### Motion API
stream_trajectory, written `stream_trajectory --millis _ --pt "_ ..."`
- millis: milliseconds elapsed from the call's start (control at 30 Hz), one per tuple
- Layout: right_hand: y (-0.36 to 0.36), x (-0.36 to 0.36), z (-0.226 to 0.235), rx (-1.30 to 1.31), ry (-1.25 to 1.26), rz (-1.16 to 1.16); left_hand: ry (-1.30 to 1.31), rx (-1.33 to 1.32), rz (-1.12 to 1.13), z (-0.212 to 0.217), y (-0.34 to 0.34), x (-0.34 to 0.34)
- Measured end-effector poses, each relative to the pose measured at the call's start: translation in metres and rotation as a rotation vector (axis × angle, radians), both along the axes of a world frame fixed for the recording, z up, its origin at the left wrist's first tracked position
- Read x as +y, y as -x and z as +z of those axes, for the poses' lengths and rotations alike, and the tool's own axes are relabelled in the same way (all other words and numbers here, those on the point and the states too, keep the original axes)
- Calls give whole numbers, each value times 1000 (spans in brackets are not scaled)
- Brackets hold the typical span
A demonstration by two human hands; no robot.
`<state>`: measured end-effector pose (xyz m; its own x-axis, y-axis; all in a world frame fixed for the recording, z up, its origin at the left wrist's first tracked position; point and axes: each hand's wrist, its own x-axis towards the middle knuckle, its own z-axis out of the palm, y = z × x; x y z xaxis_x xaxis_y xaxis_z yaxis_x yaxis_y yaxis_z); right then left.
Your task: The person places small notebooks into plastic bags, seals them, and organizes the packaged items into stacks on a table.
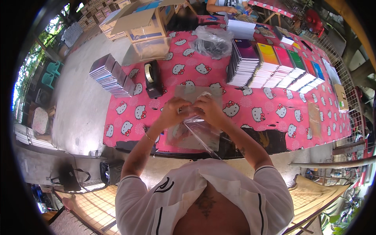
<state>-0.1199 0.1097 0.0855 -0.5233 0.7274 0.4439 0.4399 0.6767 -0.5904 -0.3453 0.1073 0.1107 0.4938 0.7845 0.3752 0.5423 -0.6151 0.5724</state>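
Both hands, left (172, 112) and right (209, 109), pinch a clear plastic bag (197, 131) above the pink table (274, 113)

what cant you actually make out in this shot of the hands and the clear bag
- Head view: whatever sits between the left hand and right hand is covered by the fingers.
- Clear plastic bag: its contents and lower edge are lost in glare and transparency.
- Person at the far end: cut off by the top edge.

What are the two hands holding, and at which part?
Both the left hand and right hand pinch a clear plastic bag at its top edge; the bag hangs below them.
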Motion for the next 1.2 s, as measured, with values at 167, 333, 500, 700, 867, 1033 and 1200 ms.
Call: stream_trajectory --millis 167,333,500,700,867,1033,1200 --pt "14 2 14 90 194 -117 484 -131 -56 1 11 36" --pt "5 4 10 -37 -63 -158 270 -140 1 46 -7 20" --pt "6 -1 10 -83 -7 -161 -78 -184 -12 53 -11 8" --pt "13 8 12 -98 20 -105 -109 152 -68 -3 14 6" --pt "19 14 17 -150 216 -202 322 67 75 6 3 30" --pt "19 20 15 -42 21 -310 100 237 141 0 -7 41" --pt "9 30 -27 382 506 -310 668 -224 26 -31 9 69"
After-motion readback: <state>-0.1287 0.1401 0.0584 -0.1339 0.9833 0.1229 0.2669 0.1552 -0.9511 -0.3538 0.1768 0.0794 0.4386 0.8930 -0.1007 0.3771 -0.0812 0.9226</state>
